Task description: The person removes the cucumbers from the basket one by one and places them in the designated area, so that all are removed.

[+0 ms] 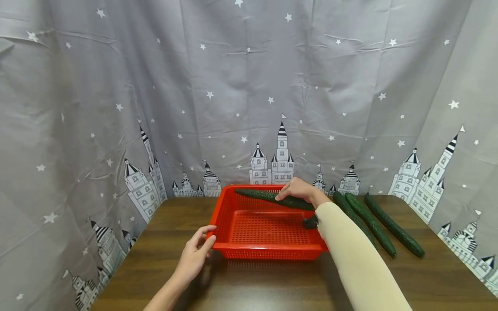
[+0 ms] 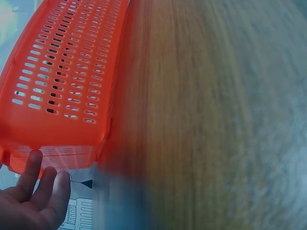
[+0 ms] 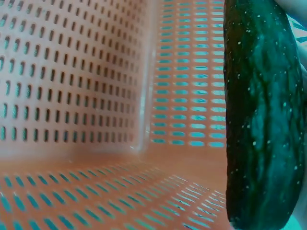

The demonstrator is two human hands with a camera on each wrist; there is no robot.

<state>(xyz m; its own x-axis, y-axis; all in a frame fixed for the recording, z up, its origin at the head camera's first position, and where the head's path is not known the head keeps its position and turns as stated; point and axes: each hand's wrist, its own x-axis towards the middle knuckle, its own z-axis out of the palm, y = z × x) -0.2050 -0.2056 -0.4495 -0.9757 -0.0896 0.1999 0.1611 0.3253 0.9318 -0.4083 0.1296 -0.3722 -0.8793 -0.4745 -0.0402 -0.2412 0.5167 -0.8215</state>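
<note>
My right hand grips a long dark green cucumber from above, near its middle. It lies sideways along the far inner side of a red perforated plastic basket, its thinner end to the left. Up close in the right wrist view, the bumpy cucumber stands out against the basket's slotted walls, with fingers at the right edge. The left hand holds the basket's left rim near the front corner, thumb on top. In the left wrist view, the left fingers show beside the basket's end.
Three more cucumbers, a left one, a middle one and a right one, lie slanted on the wooden table right of the basket. Behind the table hangs a grey curtain with stars and castles.
</note>
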